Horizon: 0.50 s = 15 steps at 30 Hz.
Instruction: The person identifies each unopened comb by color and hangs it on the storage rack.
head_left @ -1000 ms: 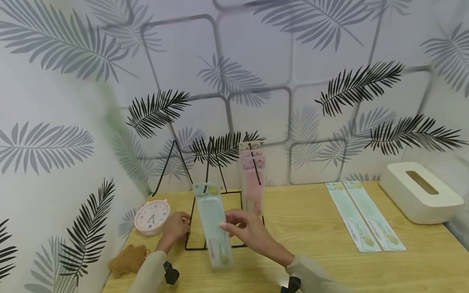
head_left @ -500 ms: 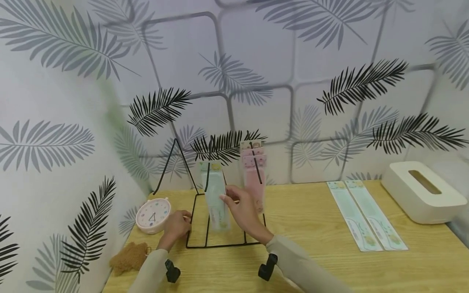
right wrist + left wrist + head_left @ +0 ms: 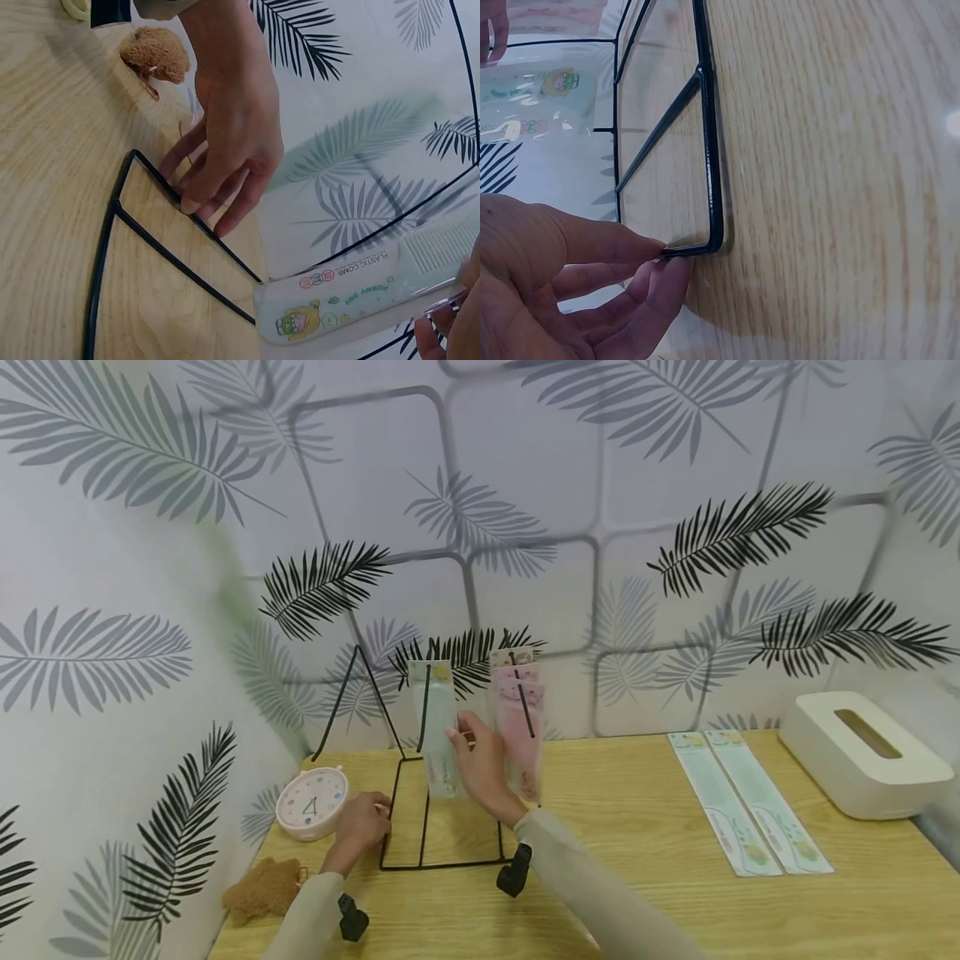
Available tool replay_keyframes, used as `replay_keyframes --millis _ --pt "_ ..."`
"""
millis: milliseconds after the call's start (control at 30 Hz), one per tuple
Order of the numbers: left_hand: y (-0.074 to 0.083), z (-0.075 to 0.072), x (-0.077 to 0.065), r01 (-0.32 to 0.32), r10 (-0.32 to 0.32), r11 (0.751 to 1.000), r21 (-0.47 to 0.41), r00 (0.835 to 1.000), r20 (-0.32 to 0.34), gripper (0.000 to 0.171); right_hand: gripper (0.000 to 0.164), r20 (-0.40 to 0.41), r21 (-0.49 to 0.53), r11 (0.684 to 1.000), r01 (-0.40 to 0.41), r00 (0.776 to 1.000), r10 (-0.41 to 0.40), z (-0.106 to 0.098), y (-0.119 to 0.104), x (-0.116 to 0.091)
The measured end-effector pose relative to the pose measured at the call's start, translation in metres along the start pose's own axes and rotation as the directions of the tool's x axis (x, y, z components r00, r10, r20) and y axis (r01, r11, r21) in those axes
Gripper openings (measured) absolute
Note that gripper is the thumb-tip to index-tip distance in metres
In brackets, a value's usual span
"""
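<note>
A black wire display rack [image 3: 442,866] stands on the wooden table. My left hand [image 3: 362,822] pinches the left bar of its base, as the left wrist view shows at close range. With fingers and thumb, my right hand [image 3: 486,768] holds the right edge of a green plastic comb in a clear packet [image 3: 438,727]. The packet's top is at the rack's left hook, and the comb hangs nearly upright. "PLASTIC COMB" is printed on this packet [image 3: 330,300] in the right wrist view. Several pink packets [image 3: 522,727] hang from the hook to the right, just behind my right hand.
Two green packets [image 3: 726,806] lie side by side on the table to the right. Farther right is a white tissue box [image 3: 862,752]. A pink clock [image 3: 311,802] and a brown fluffy trinket [image 3: 262,891] are by my left arm. A patterned curtain [image 3: 637,610] closes off the back.
My right hand has lifted the green comb packet up and back, from in front of the rack to the left hook. My left hand stays on the base.
</note>
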<state>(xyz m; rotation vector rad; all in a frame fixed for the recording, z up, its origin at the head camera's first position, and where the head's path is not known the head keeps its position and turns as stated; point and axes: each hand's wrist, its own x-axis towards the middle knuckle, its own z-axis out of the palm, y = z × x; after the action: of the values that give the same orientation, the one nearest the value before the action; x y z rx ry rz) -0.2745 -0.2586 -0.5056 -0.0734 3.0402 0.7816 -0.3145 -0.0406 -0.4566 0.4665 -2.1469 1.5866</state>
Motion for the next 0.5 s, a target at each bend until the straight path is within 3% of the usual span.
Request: replay_keyframes --millis 500 --pt "0.0017 0.0 0.0012 0.004 -0.004 1.0 0.011 1.0 0.012 0.04 0.025 0.064 0.07 0.997 -0.014 0.998 0.009 -0.0075 0.0043 0.0058"
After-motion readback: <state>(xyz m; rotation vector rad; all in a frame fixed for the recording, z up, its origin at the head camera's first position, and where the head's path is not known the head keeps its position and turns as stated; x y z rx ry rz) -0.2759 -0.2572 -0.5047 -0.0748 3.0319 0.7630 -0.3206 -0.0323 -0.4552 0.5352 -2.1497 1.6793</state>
